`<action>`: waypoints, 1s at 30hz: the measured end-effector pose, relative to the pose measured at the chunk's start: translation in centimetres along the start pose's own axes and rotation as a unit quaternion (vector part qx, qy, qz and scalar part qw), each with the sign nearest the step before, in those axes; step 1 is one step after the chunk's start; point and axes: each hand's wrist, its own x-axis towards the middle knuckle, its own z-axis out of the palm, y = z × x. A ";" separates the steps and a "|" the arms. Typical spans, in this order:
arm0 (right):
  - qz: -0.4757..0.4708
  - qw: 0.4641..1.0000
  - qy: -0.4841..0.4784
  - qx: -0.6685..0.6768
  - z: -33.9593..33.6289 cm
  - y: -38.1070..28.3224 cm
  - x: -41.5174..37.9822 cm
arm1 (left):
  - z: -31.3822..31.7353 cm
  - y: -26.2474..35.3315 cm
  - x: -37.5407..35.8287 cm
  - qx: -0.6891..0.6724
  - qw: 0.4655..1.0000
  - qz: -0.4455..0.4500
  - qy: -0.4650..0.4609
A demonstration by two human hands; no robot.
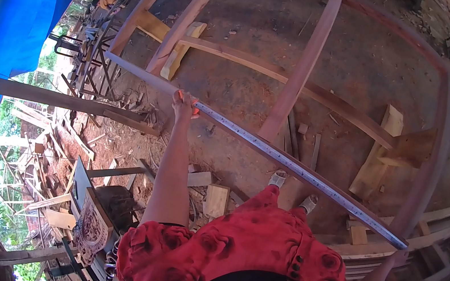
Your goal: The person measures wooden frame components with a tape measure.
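A wooden frame (308, 66) with crosspieces stands before me, its near rail running from upper left to lower right. My left hand (184, 104) is closed around an orange tape measure (196, 111) on this rail. From it the metal tape blade (301, 171) is pulled out along the rail's top edge to the right corner. There my right hand (399, 258) grips the blade's end, with its fingers small and partly hidden by the wood.
Wooden blocks (216, 200) and offcuts lie on the dirt floor around my feet (278, 178). Stacked slatted timber (423, 243) stands at the right. A carved panel (92, 219) is at lower left, below a wooden beam (58, 99) and a blue tarp (21, 14).
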 end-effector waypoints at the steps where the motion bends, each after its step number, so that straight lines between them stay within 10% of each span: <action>1: -0.006 1.000 0.006 0.011 0.2 0.3 0.2 | -0.2 0.2 -0.3 0.001 1.000 0.000 0.000; 12: 0.015 0.999 -0.035 -0.009 -0.4 0.5 0.9 | -1.8 0.9 -0.3 -0.030 0.989 -0.017 -0.142; 30: -0.014 0.999 -0.009 -0.044 -0.3 0.3 0.6 | -1.7 -3.3 -1.4 -0.103 0.993 -0.036 -0.044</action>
